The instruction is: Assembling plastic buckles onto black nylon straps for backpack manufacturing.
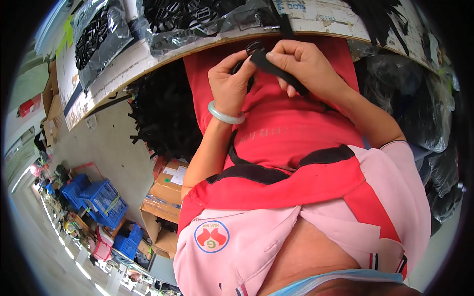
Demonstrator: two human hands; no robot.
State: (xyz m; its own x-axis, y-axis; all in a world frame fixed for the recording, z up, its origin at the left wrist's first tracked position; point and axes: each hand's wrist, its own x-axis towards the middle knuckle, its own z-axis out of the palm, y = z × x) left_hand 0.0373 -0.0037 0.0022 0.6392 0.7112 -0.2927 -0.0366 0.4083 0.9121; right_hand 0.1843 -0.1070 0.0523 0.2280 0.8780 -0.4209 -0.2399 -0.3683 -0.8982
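At the near edge of the worktable, above my red apron, my two hands hold a black strap (274, 70) between them. My left hand (229, 85), with a pale bangle at its wrist, is closed in a pinch around a small black buckle (255, 48) and the strap's end. My right hand (312, 68) grips the strap between thumb and fingers, with part of it hanging below. Whether the strap is threaded through the buckle cannot be made out. The fingers partly cover both.
Clear plastic bags of black buckles (182, 18) lie on the worn white worktable (129, 66). Black straps (381, 22) lie at its right. A dark heap of straps (165, 116) sits below the edge. Cardboard boxes (168, 190) and blue crates (105, 200) stand left; plastic bags (419, 106) right.
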